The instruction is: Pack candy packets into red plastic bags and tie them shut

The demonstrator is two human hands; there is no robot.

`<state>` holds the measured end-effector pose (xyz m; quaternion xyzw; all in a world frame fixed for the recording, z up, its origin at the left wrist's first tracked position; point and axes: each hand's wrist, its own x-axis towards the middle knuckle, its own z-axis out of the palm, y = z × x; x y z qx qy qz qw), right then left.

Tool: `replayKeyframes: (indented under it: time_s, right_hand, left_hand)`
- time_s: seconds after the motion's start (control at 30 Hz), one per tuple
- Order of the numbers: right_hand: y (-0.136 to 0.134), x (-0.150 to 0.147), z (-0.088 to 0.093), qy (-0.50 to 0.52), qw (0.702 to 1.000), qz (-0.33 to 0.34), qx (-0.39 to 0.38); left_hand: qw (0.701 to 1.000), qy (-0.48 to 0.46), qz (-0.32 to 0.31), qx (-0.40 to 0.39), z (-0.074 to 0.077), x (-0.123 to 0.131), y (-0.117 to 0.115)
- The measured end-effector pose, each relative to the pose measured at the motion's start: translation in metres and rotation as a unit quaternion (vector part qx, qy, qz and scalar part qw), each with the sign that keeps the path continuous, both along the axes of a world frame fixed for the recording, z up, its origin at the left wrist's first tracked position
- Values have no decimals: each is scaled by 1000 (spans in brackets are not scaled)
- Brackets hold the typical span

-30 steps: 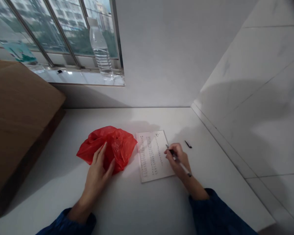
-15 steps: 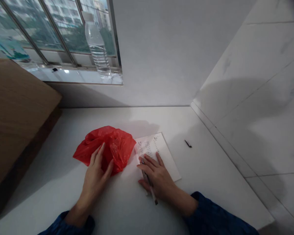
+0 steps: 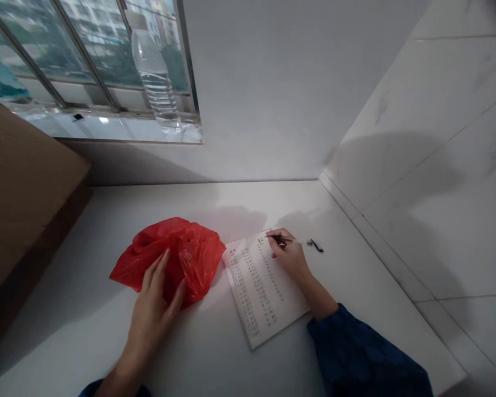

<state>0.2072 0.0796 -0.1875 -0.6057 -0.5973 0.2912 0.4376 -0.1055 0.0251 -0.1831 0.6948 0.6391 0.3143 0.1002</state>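
Note:
A crumpled red plastic bag (image 3: 190, 248) lies on the white table. My left hand (image 3: 152, 300) rests against its near side with fingers stretched and thumb apart; the bag is not gripped. To the right of the bag is a white notepad (image 3: 259, 325) with columns of handwritten characters, lying at a slant. Over its upper right part, my right hand (image 3: 291, 253) is closed around a pen (image 3: 283, 239), whose tip points left toward the top of the right-hand column. I cannot tell whether the tip touches the paper.
A small black clip-like piece (image 3: 316, 246) lies just right of the pen's end. On the window sill stand a clear water bottle (image 3: 155, 77) and, at far left, a bottle with a teal label (image 3: 2, 80). A cardboard box (image 3: 28, 171) fills the left side. Walls (image 3: 252, 99) bound the table.
My right hand has moved up from the notepad's lower middle to its upper right, turning the pen in its grip into a writing hold. My left hand stays at the bag.

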Motion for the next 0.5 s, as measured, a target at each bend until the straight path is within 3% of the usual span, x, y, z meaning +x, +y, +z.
replayKeyframes:
  time_s: [0.13, 0.5]
  right_hand:
    - [-2, -4, -6, -36, 999, -17, 8]
    - [0, 0, -11, -79, 996, 25, 9]
  left_hand:
    - [1000, -4, 2, -1, 1, 1, 0]
    - [1000, -12, 14, -4, 1, 3, -2]
